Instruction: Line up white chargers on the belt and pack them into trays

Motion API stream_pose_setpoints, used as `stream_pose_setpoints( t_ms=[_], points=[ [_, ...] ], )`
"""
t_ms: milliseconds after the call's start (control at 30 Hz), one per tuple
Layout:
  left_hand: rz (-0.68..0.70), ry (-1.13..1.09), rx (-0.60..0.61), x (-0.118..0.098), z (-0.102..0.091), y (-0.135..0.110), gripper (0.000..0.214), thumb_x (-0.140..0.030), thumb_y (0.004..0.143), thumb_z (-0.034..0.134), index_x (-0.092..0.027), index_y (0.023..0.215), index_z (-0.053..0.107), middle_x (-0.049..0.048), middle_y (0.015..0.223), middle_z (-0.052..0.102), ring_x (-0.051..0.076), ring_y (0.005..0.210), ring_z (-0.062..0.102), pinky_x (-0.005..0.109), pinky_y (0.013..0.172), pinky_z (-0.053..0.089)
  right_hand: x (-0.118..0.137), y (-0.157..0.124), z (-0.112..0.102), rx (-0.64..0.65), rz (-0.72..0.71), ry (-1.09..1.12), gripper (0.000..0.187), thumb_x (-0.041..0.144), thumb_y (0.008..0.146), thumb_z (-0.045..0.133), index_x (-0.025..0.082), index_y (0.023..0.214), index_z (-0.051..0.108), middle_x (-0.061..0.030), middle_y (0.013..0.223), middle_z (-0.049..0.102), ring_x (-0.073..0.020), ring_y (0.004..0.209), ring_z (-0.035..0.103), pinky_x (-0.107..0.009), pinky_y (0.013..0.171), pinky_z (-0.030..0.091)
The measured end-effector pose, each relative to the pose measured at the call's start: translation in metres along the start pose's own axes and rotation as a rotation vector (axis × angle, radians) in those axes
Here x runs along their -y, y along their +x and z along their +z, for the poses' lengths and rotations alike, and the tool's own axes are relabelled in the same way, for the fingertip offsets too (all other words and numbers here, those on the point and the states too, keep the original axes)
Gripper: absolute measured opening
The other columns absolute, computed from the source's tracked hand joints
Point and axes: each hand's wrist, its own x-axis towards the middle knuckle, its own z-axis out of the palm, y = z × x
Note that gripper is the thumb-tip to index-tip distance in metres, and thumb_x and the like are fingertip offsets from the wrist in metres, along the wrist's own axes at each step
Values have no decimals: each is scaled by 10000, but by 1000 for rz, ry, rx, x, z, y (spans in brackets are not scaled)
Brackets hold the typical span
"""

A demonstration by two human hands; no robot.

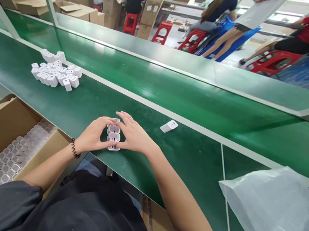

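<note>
On the green bench top just in front of me, a short row of white plastic charger housings [114,137] stands between my hands. My left hand [93,133] grips the row from the left, thumb at its near end and fingers at the far end. From the other side, my right hand [135,135] closes on the same row in the same way. Dark port slots show in some of the housings. The fingers partly cover the row's ends. A single white charger housing [169,126] lies on its side to the right, apart from my hands.
Farther left on the bench [195,157] sits a cluster of white charger housings [56,72]. An open cardboard box [1,116] with rows of clear plastic pieces stands at lower left. A translucent plastic bag [274,208] lies at right. People sit and stand beyond the bench.
</note>
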Motion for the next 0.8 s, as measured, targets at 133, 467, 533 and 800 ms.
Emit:
stream_pose_setpoints(
  t_ms=[133, 467, 533, 800],
  points=[
    [55, 174, 171, 0, 1, 6, 579, -440, 773, 763, -186, 1208, 477, 175, 1396, 519, 336, 1356, 448, 526, 1089, 435, -6, 2, 7, 91, 56, 113, 616, 415, 780, 760, 148, 1285, 529, -231, 1564, 318, -381, 1503, 234, -580, 1149, 389],
    [-111, 345, 361, -23, 12, 27, 576, -313, 704, 786, -213, 1203, 516, 114, 1218, 633, 323, 1109, 583, 415, 817, 542, -34, -20, 28, 94, 74, 410, 582, 565, 893, 597, 275, 1383, 476, -135, 1600, 277, -326, 1489, 304, -560, 1208, 317],
    [-90, 331, 413, -24, 13, 28, 592, -283, 753, 737, -170, 1278, 488, 156, 1260, 604, 329, 1136, 560, 408, 789, 531, -46, -24, 39, 49, 91, 478, 527, 546, 910, 563, 288, 1363, 486, -131, 1574, 333, -327, 1453, 375, -562, 1198, 338],
    [-150, 288, 315, -23, 7, -1, 660, -146, 827, 626, -79, 1439, 387, 183, 1158, 611, 307, 1117, 530, 404, 839, 489, -69, -34, 77, 31, 322, 486, 523, 640, 776, 605, 370, 1223, 577, -113, 1445, 526, -398, 1410, 423, -551, 1198, 327]
  ],
)
